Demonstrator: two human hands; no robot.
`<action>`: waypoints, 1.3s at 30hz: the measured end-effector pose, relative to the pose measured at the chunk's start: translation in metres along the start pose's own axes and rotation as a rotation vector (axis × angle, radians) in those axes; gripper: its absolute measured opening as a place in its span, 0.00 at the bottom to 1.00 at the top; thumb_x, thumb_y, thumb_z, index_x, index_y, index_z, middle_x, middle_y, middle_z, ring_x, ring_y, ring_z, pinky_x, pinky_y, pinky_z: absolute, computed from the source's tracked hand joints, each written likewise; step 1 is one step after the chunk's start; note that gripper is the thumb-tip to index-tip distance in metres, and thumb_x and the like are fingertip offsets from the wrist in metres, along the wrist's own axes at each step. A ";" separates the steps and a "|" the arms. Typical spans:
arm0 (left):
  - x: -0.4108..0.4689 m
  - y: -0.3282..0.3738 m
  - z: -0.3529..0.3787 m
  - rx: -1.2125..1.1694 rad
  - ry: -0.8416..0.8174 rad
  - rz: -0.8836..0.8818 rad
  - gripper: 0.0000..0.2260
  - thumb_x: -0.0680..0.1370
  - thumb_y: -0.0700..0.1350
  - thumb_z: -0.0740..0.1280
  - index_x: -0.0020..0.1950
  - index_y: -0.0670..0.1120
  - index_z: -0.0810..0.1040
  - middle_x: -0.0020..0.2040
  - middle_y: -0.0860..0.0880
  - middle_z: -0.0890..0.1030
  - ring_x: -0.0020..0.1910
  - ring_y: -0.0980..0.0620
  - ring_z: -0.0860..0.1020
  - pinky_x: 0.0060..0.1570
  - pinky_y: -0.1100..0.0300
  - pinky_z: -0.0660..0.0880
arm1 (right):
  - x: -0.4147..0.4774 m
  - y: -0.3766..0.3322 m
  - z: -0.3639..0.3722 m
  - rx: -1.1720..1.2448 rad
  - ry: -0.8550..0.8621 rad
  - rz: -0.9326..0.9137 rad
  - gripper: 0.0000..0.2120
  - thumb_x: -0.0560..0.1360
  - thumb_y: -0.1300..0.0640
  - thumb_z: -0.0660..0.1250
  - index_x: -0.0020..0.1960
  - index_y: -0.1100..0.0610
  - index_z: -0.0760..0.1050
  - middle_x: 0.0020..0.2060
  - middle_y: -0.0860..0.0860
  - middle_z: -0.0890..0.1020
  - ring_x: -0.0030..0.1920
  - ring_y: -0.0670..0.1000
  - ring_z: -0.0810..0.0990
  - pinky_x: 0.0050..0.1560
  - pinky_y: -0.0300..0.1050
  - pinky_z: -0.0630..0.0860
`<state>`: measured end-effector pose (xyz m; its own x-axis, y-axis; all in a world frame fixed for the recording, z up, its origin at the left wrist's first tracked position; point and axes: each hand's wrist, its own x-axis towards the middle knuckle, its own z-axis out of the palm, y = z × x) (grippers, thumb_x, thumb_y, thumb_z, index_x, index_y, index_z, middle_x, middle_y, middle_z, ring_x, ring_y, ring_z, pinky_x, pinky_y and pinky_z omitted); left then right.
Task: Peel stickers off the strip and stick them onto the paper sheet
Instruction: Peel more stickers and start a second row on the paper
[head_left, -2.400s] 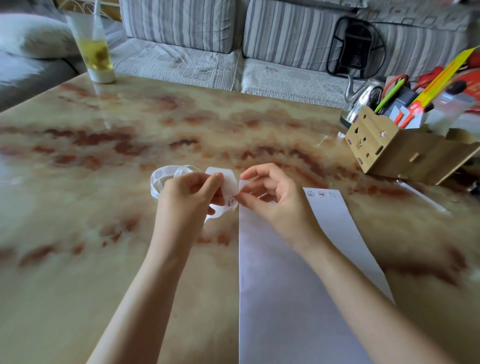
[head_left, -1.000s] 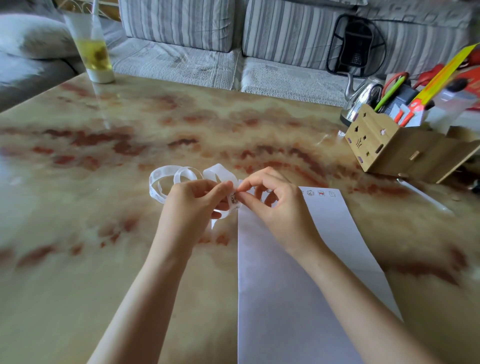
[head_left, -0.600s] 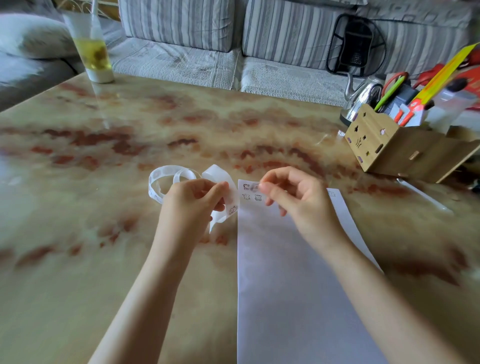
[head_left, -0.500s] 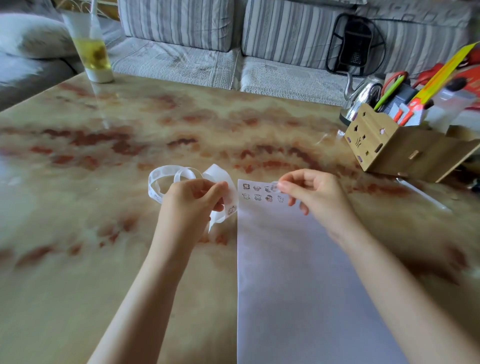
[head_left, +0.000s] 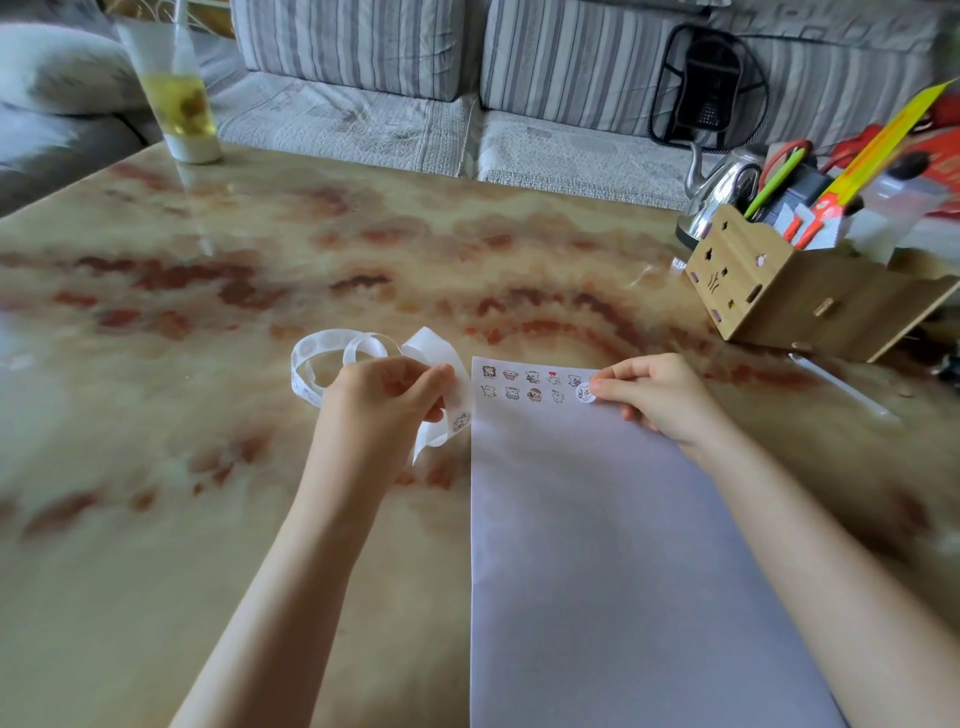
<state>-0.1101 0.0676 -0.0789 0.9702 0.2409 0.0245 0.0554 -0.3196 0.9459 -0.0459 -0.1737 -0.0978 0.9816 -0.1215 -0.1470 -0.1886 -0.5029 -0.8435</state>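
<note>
Sticker (head_left: 585, 393) at end of row 2 on paper sheet (head_left: 623, 545), edge pinched by right hand (head_left: 657, 397); left hand (head_left: 387, 402) grips strip (head_left: 434, 348). Risk: it may lift off with the hand or crease if not pressed flat.

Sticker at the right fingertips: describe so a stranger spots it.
A paper sheet lies on the marble table, two sticker rows along its far edge. The sticker ends the nearer row, touching the right hand. Only it is a white disc.
</note>
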 end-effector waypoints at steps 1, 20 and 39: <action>0.000 0.000 0.000 0.003 -0.001 0.001 0.09 0.76 0.46 0.67 0.37 0.47 0.82 0.34 0.49 0.83 0.40 0.51 0.82 0.41 0.56 0.76 | 0.000 0.000 0.000 0.002 0.002 -0.004 0.01 0.71 0.59 0.72 0.41 0.57 0.81 0.33 0.52 0.81 0.26 0.45 0.69 0.26 0.34 0.62; -0.001 0.002 0.000 0.015 0.006 0.008 0.09 0.76 0.46 0.67 0.37 0.46 0.82 0.35 0.49 0.83 0.42 0.48 0.82 0.42 0.55 0.77 | 0.000 0.003 0.007 -0.017 0.045 -0.049 0.01 0.71 0.60 0.72 0.42 0.58 0.82 0.38 0.56 0.83 0.25 0.44 0.68 0.30 0.35 0.66; 0.000 0.000 -0.001 0.021 0.006 0.009 0.09 0.76 0.47 0.67 0.39 0.46 0.83 0.35 0.49 0.83 0.38 0.53 0.81 0.44 0.56 0.76 | 0.003 0.008 0.013 -0.048 0.092 -0.084 0.03 0.68 0.59 0.74 0.36 0.53 0.81 0.34 0.52 0.82 0.32 0.48 0.72 0.36 0.41 0.68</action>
<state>-0.1101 0.0688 -0.0785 0.9694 0.2431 0.0346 0.0520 -0.3411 0.9386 -0.0435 -0.1672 -0.1114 0.9877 -0.1539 -0.0272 -0.1091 -0.5543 -0.8251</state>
